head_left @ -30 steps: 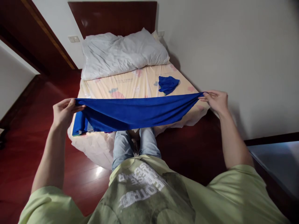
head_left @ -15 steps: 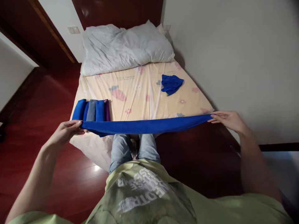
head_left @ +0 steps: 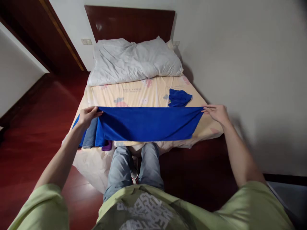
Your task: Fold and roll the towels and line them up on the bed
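Observation:
I hold a blue towel [head_left: 150, 123] stretched wide over the foot of the bed [head_left: 141, 92]. My left hand [head_left: 87, 115] pinches its upper left corner, and my right hand [head_left: 216, 112] pinches its upper right corner. The towel hangs as a flat rectangle between them, its lower edge reaching the end of the mattress. Behind its left part lies a row of folded cloths [head_left: 92, 138], blue, grey and purple, partly hidden. A crumpled blue cloth [head_left: 179, 97] rests further up the bed on the right.
A white duvet [head_left: 135, 60] is bunched at the dark wooden headboard [head_left: 129, 24]. The bed's right side stands against a white wall [head_left: 251, 64]. Red wooden floor [head_left: 31, 127] lies to the left. My legs in jeans [head_left: 134, 169] stand at the bed's foot.
I have lifted the towel from a low, narrow band at the foot of the bed, and it now hangs spread as a wide flat sheet. My hands moved up and closer together.

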Motion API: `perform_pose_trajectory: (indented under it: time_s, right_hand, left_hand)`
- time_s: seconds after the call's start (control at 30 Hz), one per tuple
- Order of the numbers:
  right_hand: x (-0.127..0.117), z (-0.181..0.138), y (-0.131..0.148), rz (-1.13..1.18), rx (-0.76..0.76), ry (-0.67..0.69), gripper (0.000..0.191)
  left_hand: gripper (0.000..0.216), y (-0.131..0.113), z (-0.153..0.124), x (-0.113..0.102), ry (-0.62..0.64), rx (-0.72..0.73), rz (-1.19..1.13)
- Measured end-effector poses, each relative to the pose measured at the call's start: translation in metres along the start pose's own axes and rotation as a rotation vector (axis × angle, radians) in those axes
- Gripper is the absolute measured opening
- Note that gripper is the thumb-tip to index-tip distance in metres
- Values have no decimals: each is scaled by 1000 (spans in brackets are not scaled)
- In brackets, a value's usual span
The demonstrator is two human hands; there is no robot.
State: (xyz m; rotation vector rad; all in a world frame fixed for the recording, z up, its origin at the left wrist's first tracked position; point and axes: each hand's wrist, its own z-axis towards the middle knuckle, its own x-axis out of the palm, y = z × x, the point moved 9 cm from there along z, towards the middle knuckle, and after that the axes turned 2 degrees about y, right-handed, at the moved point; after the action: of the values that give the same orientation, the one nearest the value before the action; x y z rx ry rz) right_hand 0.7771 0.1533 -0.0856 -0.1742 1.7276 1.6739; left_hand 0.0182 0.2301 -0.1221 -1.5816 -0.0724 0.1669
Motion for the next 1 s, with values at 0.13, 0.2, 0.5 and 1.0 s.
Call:
perform_pose_trajectory:
  time_s: [0.13, 0.2, 0.5, 1.0]
  right_hand:
    - [-3, 34, 22, 67, -128, -147, 15]
    - [-4, 37, 26, 80, -256, -180, 16]
    - [42, 1, -64, -408, -447, -56, 26]
    - [128, -83, -236, -830, -81, 383, 31]
  left_hand:
    - [54, -33, 42, -1, -98, 206, -13]
    - [54, -44, 43, -1, -101, 307, 21]
    - [31, 34, -16, 13, 164, 514, 735]
    - [31, 190, -100, 65, 779, 507, 1320]
